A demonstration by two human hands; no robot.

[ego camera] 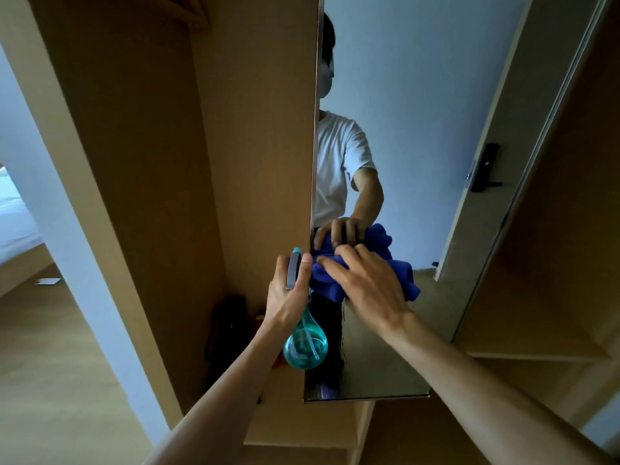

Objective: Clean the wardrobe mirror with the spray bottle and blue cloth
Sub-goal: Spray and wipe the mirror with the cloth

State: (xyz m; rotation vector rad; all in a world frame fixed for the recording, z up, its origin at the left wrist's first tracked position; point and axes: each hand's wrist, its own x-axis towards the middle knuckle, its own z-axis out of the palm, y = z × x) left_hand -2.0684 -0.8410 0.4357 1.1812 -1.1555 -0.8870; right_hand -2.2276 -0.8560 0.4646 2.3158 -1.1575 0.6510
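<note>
The tall wardrobe mirror (pixel 419 135) fills the middle and right of the view. My right hand (pixel 365 283) presses a bunched blue cloth (pixel 407 280) flat against the glass near the mirror's left edge, fingers spread over it. My left hand (pixel 290 297) grips the grey head of a teal, see-through spray bottle (pixel 305 344), which hangs down beside the mirror's edge with liquid in its round belly. The mirror reflects a person in a white shirt and the hand on the cloth.
A tan wardrobe panel (pixel 261 129) stands left of the mirror, with an open compartment holding a dark bag (pixel 228 327) on its floor. A bed edge (pixel 13 223) and wooden floor lie at far left. More wooden shelving (pixel 553 297) is at right.
</note>
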